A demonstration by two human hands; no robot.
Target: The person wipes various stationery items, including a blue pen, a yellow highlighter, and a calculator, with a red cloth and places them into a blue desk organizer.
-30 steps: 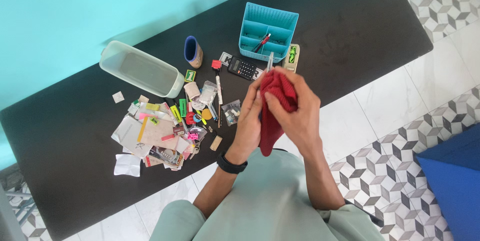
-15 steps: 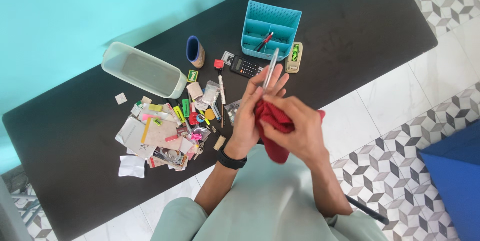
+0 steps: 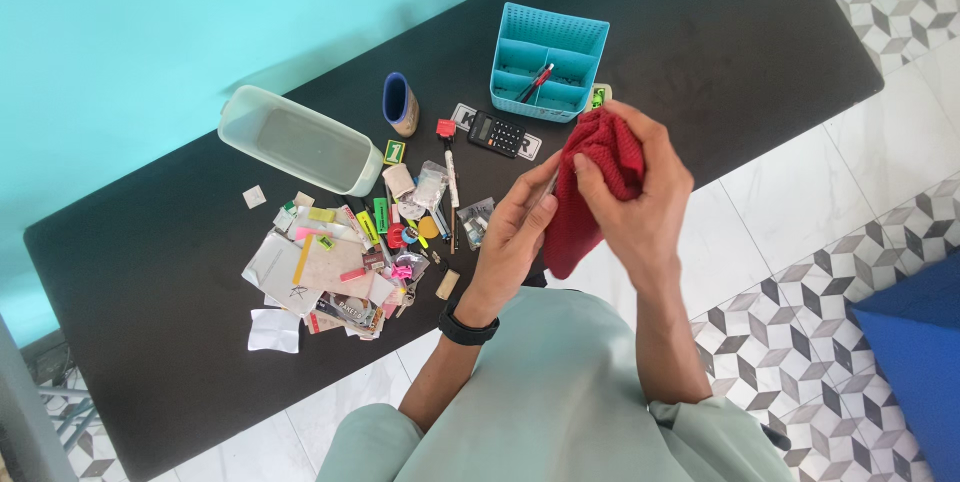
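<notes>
My right hand (image 3: 640, 197) grips a red knitted cloth (image 3: 592, 192) and has it wrapped over the upper end of a silver pen. My left hand (image 3: 512, 242), with a black watch at the wrist, holds the pen's lower end; only a short silver stretch (image 3: 549, 185) shows between the fingers and the cloth. Both hands hover above the front edge of the black table (image 3: 700, 42). Just beyond them stands a light blue desk organiser (image 3: 548, 60) with a red pen in it.
A black calculator (image 3: 496, 133) lies left of the organiser. Further left are a blue-lined cup (image 3: 400, 103), a clear plastic tub (image 3: 300, 141), and a heap of small stationery and paper scraps (image 3: 350, 252). A blue object (image 3: 915, 362) sits on the patterned tile floor at right.
The red cloth has slid up along the pen, from its lower part to cover its top. My right hand rose with it toward the organiser. The left hand kept its hold.
</notes>
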